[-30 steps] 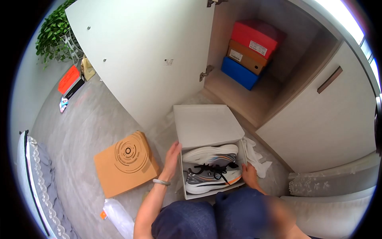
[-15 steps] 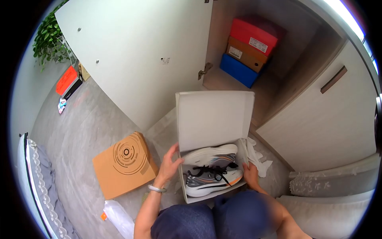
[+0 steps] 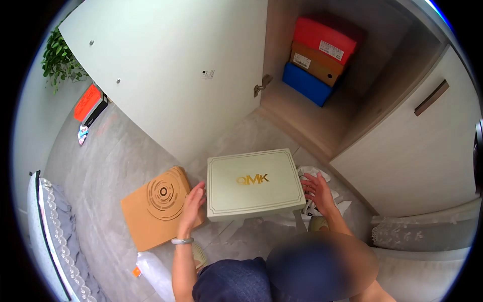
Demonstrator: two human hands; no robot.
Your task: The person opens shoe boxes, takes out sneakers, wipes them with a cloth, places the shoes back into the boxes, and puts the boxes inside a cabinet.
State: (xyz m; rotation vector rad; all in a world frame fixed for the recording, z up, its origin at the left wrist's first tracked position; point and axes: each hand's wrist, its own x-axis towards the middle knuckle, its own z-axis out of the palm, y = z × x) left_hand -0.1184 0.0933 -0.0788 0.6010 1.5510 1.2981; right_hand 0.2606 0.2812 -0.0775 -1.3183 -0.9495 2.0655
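Note:
A pale green shoebox with gold letters on its lid sits closed in front of my knees, and the sneakers inside are hidden. Just left of the box is my left hand, fingers stretched out and a bracelet on the wrist. My right hand is at the box's right side with its fingers spread, close to the lid's edge. Crumpled white paper lies on the floor behind and around the right hand.
An orange-brown carton lies left of my left hand, near a white plastic bag. Beyond the shoebox, a cabinet with an open door holds stacked red, brown and blue boxes. A plant hangs far left.
The shoebox lid has swung down over the sneakers, and the box now stands closed. Both hands have come off the box's lower sides, their fingers opened beside it.

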